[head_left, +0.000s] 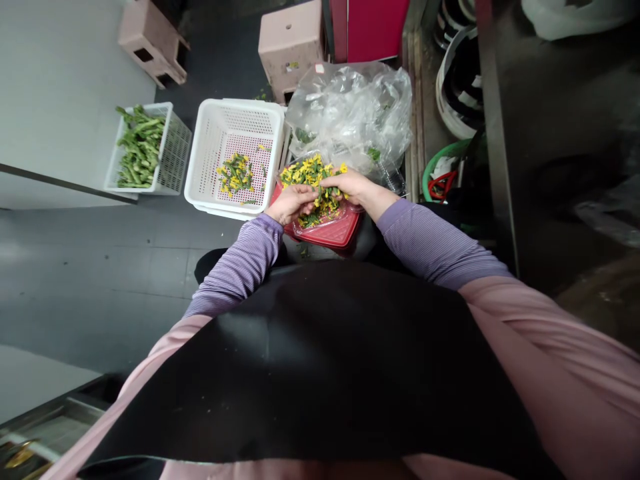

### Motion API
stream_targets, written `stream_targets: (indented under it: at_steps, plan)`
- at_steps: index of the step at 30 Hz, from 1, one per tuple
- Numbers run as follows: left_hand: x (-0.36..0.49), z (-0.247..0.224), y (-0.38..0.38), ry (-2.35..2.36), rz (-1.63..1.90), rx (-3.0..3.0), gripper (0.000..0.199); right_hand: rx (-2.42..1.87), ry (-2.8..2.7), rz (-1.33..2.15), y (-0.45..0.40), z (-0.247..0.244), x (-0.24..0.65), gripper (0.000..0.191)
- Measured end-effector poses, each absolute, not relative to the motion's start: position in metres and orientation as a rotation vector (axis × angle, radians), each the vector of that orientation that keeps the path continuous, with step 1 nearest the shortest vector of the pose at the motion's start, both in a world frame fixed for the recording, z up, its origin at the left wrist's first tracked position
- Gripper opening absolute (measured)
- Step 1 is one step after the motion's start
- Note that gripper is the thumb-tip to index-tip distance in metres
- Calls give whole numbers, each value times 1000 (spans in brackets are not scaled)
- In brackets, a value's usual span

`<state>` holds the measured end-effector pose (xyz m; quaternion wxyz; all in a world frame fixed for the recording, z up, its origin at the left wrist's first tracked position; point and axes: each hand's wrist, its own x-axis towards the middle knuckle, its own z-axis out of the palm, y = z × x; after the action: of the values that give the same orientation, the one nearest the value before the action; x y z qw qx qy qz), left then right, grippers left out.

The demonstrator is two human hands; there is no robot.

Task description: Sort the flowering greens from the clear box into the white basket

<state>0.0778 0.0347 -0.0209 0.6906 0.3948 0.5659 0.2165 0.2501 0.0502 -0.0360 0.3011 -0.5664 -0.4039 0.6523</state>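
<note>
My left hand [294, 203] is closed in a pinch over a pile of yellow-flowered green stems [306, 173]; what lies between its fingertips is too small to make out. Close beside it, my right hand [354, 186] is closed around a yellow-flowered stem, with a yellow bloom showing by its fingers. Beneath the hands, the pile sits in a clear plastic container [320, 227] on a red, quilted-looking surface [341, 230]. To the left, a white perforated basket [204, 160] holds a smaller heap of cut flower stems [235, 175].
A large crumpled clear plastic bag [350, 100] lies just beyond the pile. Farther left stands a white basket of thick green stalks [141, 148]. Pink stools [293, 37] are at the back. A green tub [429, 170] and a dark metal counter [540, 133] border the right.
</note>
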Motion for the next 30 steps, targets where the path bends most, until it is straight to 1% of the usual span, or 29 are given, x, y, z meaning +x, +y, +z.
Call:
stream_targets:
  at_steps: [5, 10, 12, 18, 24, 27, 30]
  plan:
    - [76, -26, 33, 1245, 482, 851, 26, -1537, -1040, 1714, 54, -38, 251, 20]
    - [78, -28, 29, 1251, 522, 875, 32, -1527, -1019, 1709, 54, -42, 250, 12]
    - [78, -28, 28, 1249, 553, 889, 30, -1533, -977, 1715, 53, -43, 248, 11]
    - [76, -30, 24, 1267, 566, 935, 21, -1512, -807, 1847, 48, -41, 243, 18]
    - [75, -32, 27, 1395, 450, 827, 21, -1399, -569, 1931, 51, -27, 253, 11]
    - [74, -33, 28, 1424, 575, 791, 24, -1377, -542, 1996, 52, -23, 256, 7]
    - [78, -31, 28, 1380, 698, 858, 19, -1422, -544, 2027, 49, -25, 253, 10]
